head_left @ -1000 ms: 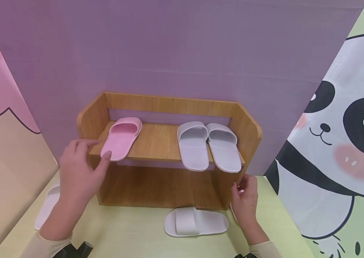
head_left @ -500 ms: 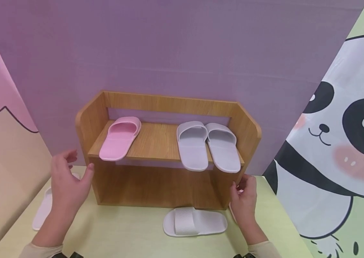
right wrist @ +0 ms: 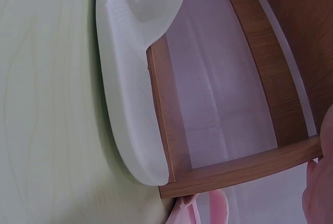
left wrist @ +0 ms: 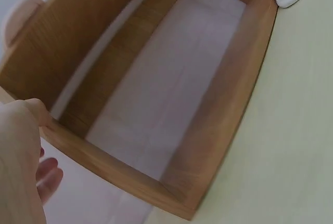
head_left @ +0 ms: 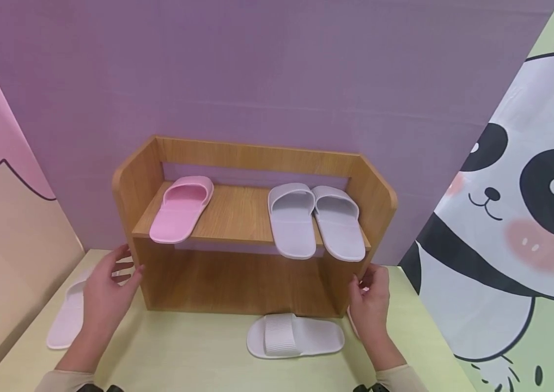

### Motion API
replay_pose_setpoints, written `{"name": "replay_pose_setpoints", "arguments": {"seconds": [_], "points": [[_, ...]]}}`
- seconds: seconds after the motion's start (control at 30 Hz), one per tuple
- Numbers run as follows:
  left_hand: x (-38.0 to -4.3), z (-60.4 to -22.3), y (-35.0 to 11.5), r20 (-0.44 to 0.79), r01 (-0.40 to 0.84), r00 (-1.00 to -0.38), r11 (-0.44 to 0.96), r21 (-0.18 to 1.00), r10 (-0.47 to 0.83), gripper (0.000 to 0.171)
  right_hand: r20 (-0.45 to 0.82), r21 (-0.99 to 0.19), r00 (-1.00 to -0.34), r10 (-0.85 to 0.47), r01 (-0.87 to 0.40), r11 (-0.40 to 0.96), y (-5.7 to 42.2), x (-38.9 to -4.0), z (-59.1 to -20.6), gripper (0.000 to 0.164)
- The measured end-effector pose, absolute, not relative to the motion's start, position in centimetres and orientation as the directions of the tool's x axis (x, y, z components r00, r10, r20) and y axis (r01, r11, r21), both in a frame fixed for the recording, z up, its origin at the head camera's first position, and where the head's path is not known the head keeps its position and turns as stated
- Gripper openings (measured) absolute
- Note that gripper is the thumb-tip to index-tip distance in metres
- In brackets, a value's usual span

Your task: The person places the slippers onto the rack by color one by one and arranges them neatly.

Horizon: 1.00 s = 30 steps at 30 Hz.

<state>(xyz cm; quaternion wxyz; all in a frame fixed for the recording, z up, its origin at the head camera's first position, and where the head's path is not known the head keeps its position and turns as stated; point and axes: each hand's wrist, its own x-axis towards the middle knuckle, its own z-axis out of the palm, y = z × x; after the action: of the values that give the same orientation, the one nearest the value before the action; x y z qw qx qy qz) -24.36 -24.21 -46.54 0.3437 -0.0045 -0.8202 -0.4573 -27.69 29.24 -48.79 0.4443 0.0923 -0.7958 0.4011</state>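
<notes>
A two-level wooden shoe rack (head_left: 257, 157) stands before the purple backdrop. My left hand (head_left: 106, 296) is at its left side panel, the thumb on the front edge and the fingers along the outer face. At the opposite end my right hand (head_left: 373, 299) grips the right panel by its front edge. On the upper shelf lie a pink slipper (head_left: 178, 213) at the left and two white slippers, one (head_left: 292, 228) beside the other (head_left: 340, 231), at the right. The lower level holds no slippers.
A white slipper (head_left: 313, 336) lies sideways on the table (head_left: 188, 354), close against the rack's front. Another pale slipper (head_left: 67, 321) is left of the rack, partly behind my left hand. A pink slipper (right wrist: 183, 212) sits outside the right panel, mostly hidden in the head view.
My left hand has left the pink slipper, moved left and down, then come in against the rack's left panel. My right hand keeps its hold on the right panel.
</notes>
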Motion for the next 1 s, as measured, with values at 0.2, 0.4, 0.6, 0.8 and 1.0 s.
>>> {"name": "replay_pose_setpoints", "arguments": {"seconds": [0.2, 0.4, 0.6, 0.8, 1.0], "points": [[-24.7, -48.2, -24.5, 0.552, 0.325, -0.779, 0.56, 0.762, -0.299, 0.061, 0.772, -0.567, -0.597, 0.217, -0.493, 0.66, 29.1, -27.6, -48.7, 0.029], [-25.0, -49.3, -24.7, 0.532, 0.319, -0.809, 0.575, 0.754, -0.25, 0.063, 0.758, -0.586, -0.611, 0.227, -0.484, 0.65, 29.1, -27.7, -48.9, 0.03], [-25.1, -49.6, -24.2, 0.571, 0.334, -0.78, 0.599, 0.727, -0.258, 0.057, 0.77, -0.574, -0.599, 0.22, -0.499, 0.649, 29.1, -27.7, -48.9, 0.029], [-25.1, -49.9, -24.0, 0.586, 0.326, -0.756, 0.609, 0.723, -0.291, 0.051, 0.757, -0.583, -0.613, 0.224, -0.48, 0.655, 29.2, -27.5, -48.8, 0.029], [-25.1, -50.2, -24.0, 0.615, 0.355, -0.73, 0.605, 0.713, -0.297, 0.049, 0.719, -0.598, -0.662, 0.211, -0.434, 0.674, 29.5, -27.0, -48.4, 0.031]]}}
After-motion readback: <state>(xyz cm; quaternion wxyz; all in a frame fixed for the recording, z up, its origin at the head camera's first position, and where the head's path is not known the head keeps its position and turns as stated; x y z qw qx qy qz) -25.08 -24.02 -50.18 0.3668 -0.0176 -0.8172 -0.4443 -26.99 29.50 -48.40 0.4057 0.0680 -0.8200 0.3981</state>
